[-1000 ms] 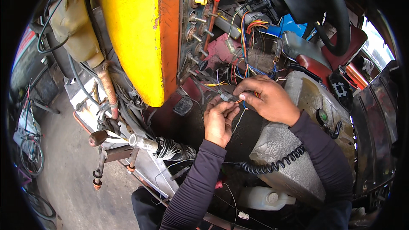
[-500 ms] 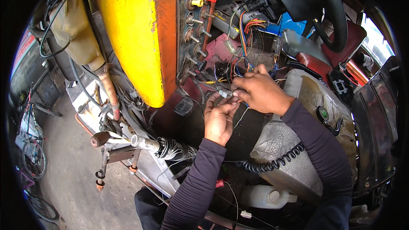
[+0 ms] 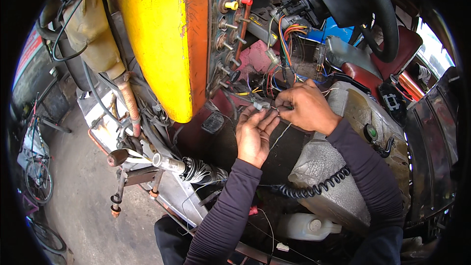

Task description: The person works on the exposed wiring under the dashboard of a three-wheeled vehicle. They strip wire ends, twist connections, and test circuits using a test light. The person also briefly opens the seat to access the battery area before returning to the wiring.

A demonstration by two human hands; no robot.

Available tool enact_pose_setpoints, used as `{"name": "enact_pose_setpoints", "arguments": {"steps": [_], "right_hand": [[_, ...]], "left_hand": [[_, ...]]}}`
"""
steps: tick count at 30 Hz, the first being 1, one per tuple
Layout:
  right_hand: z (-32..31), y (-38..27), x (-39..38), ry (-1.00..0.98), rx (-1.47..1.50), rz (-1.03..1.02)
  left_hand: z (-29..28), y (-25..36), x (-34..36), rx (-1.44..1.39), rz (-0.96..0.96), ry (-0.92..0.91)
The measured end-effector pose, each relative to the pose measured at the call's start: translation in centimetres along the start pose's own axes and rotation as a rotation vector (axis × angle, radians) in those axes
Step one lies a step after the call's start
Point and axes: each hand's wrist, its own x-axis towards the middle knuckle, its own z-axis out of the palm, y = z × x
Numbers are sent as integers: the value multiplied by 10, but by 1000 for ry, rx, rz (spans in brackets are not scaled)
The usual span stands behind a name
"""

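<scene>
My left hand [image 3: 253, 137] is closed, its fingertips round a small pale grey wire connector [image 3: 259, 105]. Close against it, my right hand [image 3: 310, 109] pinches at the connector's right end, where thin wires meet it. My right fingers hide exactly what they grip; a wire seems to be between them. Behind my hands a loose bundle of coloured wires [image 3: 286, 49] hangs from under the steering column. A thin pale wire [image 3: 280, 136] trails down from between my hands toward the dark floor.
Left of my hands stands a yellow and orange panel [image 3: 159, 44] with a row of switches [image 3: 226, 39]. The steering wheel [image 3: 387, 14] is at the upper right. A worn grey cover [image 3: 328, 167], a coiled black cable [image 3: 314, 189] and a plastic jug [image 3: 309, 226] lie nearer me.
My right hand has shifted slightly right and down, with its fingers curled tighter. My left fingers have spread a little along the connector. The view has moved slightly.
</scene>
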Motion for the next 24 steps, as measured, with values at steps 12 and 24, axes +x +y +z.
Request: {"name": "enact_pose_setpoints", "arguments": {"steps": [12,24], "right_hand": [[9,1,7,17,-8,19],[12,0,11,2,3,42]], "left_hand": [[1,0,-1,-10,5,64],[-2,0,-1,43,35,63]]}}
